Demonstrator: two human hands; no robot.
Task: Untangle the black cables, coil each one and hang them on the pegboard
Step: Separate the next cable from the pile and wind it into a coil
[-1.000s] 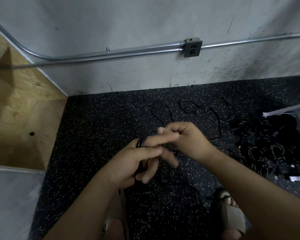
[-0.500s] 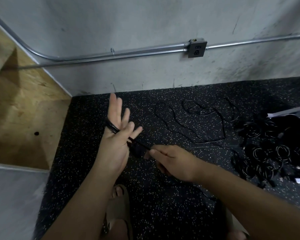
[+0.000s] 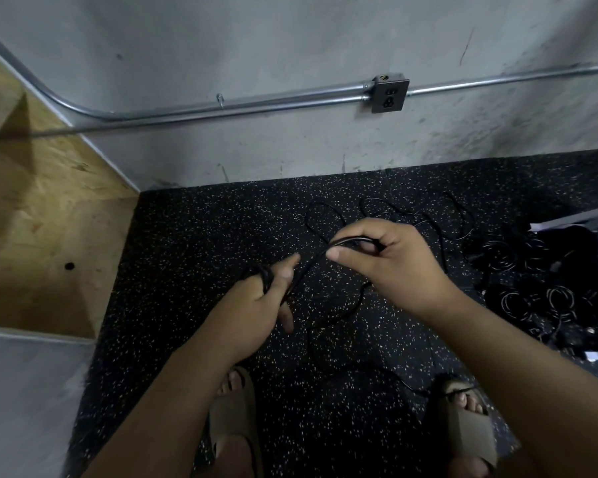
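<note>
Thin black cable (image 3: pixel 316 258): loops wound round left hand (image 3: pixel 256 305), right hand (image 3: pixel 394 263) pinched strand, slack trailed over speckled black rubber floor (image 3: pixel 187 236). Risk: slack catching tan sandal (image 3: pixel 463 419), jerking loops off.

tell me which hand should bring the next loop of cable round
Right, probably. The right hand pinches the free run of black cable and can swing it round. The left hand is occupied: wraps already sit round it, so it serves as the spool.
</note>
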